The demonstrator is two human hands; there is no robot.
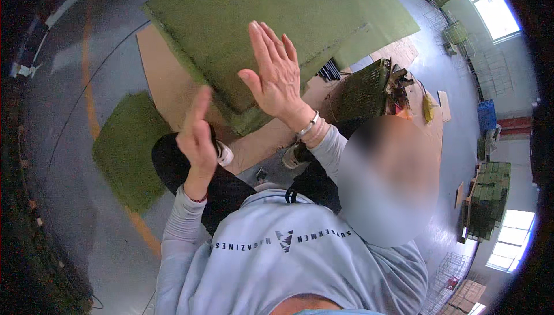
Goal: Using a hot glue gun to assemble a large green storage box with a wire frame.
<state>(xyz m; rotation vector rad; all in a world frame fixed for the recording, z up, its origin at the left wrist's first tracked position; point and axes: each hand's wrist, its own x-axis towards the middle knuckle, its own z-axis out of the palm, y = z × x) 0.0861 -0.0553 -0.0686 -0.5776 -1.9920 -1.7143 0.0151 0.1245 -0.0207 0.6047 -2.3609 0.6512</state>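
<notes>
My right hand (277,78) is raised above a large green mat (231,20), palm down with its fingers stretched out and the thumb apart. Nothing is in it. My left hand (198,142) is held upright on edge near the mat's front corner, fingers extended, slightly smeared, with nothing visible in it. Both hands seem apart from the mat. More green sheeting (381,20) lies at its far right. Brown cardboard (158,64) shows beneath the mat's left side.
A smaller green mat (130,153) lies on the grey floor at left. To the right stands a dark green perforated crate (360,91), with black rods (329,71) beside it and a yellow object (427,107) beyond. Green stacks (489,194) stand farther right. A blurred patch hides part of the right side.
</notes>
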